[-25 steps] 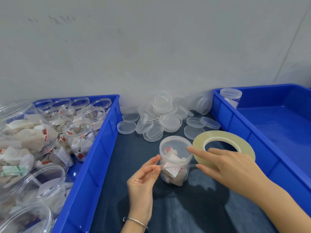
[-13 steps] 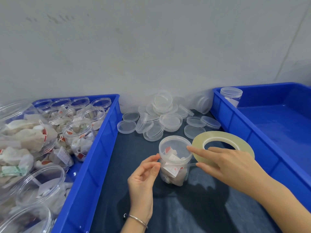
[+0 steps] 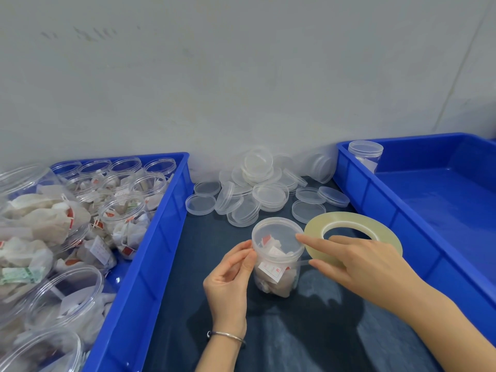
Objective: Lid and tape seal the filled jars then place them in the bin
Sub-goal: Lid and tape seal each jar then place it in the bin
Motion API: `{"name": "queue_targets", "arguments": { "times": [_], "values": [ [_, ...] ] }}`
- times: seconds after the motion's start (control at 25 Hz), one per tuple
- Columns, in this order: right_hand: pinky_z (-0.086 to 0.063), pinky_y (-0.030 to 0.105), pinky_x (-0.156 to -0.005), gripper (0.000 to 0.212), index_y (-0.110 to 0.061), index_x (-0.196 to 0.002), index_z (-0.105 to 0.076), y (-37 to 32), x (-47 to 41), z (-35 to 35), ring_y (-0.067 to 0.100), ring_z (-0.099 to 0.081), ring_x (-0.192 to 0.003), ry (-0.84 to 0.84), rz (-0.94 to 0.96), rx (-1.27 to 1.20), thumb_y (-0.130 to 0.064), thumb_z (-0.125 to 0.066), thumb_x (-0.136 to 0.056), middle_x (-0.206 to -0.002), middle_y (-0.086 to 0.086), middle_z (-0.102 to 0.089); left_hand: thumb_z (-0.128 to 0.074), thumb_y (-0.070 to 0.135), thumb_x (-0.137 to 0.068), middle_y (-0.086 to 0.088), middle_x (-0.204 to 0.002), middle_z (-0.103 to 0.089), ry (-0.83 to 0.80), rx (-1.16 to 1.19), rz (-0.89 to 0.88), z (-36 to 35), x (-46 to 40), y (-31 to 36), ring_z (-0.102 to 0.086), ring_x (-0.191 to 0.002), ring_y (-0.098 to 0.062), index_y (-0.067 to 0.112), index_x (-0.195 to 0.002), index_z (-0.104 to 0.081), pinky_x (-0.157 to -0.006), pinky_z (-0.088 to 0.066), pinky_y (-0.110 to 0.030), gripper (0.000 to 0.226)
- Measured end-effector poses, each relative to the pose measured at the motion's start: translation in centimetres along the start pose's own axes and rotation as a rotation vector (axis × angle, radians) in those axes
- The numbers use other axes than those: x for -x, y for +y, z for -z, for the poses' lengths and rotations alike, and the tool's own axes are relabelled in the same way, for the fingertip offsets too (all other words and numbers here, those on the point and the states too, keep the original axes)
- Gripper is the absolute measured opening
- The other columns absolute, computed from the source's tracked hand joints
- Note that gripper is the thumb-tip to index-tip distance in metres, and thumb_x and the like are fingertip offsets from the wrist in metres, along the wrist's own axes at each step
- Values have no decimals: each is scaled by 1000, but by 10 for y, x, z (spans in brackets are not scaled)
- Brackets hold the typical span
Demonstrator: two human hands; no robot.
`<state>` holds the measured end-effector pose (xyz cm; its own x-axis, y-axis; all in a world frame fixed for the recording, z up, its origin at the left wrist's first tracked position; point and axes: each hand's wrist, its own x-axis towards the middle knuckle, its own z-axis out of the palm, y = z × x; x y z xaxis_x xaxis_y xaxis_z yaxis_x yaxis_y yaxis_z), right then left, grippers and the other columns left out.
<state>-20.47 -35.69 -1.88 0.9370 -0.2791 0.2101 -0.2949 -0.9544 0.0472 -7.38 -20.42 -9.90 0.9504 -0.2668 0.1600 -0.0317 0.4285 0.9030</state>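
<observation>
A left bin [image 3: 150, 237] holds open filled jars [image 3: 123, 218]. On the dark worktop [image 3: 308, 331], the left hand [image 3: 230, 280] pinches the tape end against the lidded jar [image 3: 276, 256]. Loose lids [image 3: 257, 191] lie behind. The right hand [image 3: 357, 264] grips the tape roll [image 3: 354, 224], forefinger on the lid. The right bin [image 3: 442, 205] holds one sealed jar [image 3: 365, 154].

Left hand [image 3: 228, 285] was upright, wrist low, thumb and fingers [image 3: 245, 253] pinched together at top. Right hand [image 3: 357, 261] reached in from the right, palm down, index extended, remaining fingers curled in a grip.
</observation>
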Motion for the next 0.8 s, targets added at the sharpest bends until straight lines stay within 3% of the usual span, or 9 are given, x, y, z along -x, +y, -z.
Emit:
{"name": "queue_targets", "arguments": {
  "times": [0.16, 0.24, 0.44, 0.48, 0.64, 0.72, 0.8],
  "values": [
    [-18, 24, -42, 51, -66, -136, -10, 0, 0, 1, 7, -39, -62, -14, 0, 12, -67, -13, -86, -77, -13, -44, -76, 14, -57, -5, -99, -74, -12, 106, 176, 2, -9, -1, -70, -94, -13, 16, -91, -75, -80, -56, -23, 34],
    [-19, 23, -42, 51, -66, -136, -9, -1, 0, 1, 7, -39, -63, -19, -4, 13, -67, -12, -86, -78, -13, -45, -72, 8, -60, -6, -97, -75, -76, 141, 247, 1, -16, 0, -70, -92, -15, 14, -83, -78, -83, -55, -26, 25],
    [-19, 23, -42, 49, -66, -136, -10, -3, -1, 3, 5, -37, -57, -33, -13, -3, -67, -16, -87, -69, -15, -37, -72, 5, -53, 3, -88, -76, -239, 229, 381, 4, -32, 6, -71, -82, -9, 14, -63, -78, -67, -56, -18, 15],
    [-19, 23, -42, 49, -66, -137, -10, -3, -1, 4, 5, -37, -56, -33, -12, -2, -66, -16, -87, -68, -16, -36, -79, 6, -49, 2, -90, -75, -279, 235, 394, 5, -36, 8, -71, -84, -10, 13, -60, -77, -70, -57, -21, 13],
    [-21, 23, -43, 50, -65, -137, -8, -3, -1, 4, 5, -37, -63, -32, -1, 19, -66, -14, -87, -70, -17, -36, -99, 25, -26, -2, -103, -73, -429, 178, 380, 10, -48, 9, -68, -99, -14, 10, -57, -73, -91, -52, -33, 43],
    [-20, 22, -43, 51, -65, -137, -8, -2, -1, 4, 4, -38, -65, -30, 1, 19, -66, -13, -87, -72, -16, -39, -95, 19, -37, -1, -105, -73, -508, 164, 360, 11, -52, 9, -67, -102, -15, 10, -59, -74, -91, -52, -32, 32],
    [-20, 22, -43, 50, -65, -137, -9, -2, -1, 3, 4, -40, -67, -27, -1, 15, -66, -15, -87, -79, -16, -43, -80, 6, -52, -2, -101, -74, -488, 174, 371, 9, -54, 12, -67, -101, -19, 9, -65, -75, -88, -54, -30, 14]
  ]
}}
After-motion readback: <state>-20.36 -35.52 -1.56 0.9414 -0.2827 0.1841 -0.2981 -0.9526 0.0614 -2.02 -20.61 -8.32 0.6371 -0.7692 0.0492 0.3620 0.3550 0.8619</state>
